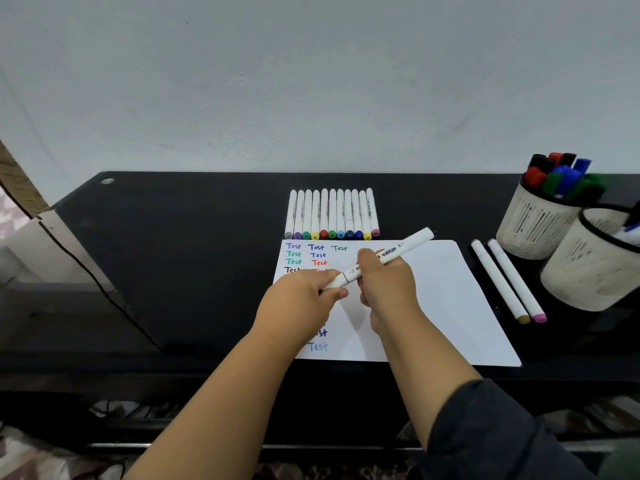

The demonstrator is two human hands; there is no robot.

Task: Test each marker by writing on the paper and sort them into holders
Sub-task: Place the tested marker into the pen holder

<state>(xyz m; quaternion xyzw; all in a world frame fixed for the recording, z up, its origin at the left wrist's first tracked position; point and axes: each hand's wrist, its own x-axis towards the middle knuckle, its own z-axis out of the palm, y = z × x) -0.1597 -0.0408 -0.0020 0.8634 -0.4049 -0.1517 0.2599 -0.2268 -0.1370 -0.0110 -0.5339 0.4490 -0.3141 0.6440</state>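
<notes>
The left hand (304, 292) is pinching the near end of a long white plastic marker (381, 259), fingers curled round what looks like its cap. Just to its right, the right hand (384, 282) is wrapping the barrel mid-length, thumb on top. The marker is hanging slanted above the white sheet of paper (433, 306), far end pointing up and right. This is probably the cap being pulled off or pushed on; either way the pull should be running straight along the barrel, the right hand staying firm, so the tip is not smearing the paper.

The marker's barrel is showing a printed barcode and a dark band near the cap. Behind the paper a row of white markers with coloured ends (332, 214) is lying. Right of the sheet two more white markers (507, 282) are resting, and beyond them two pale mesh holders (540, 223).
</notes>
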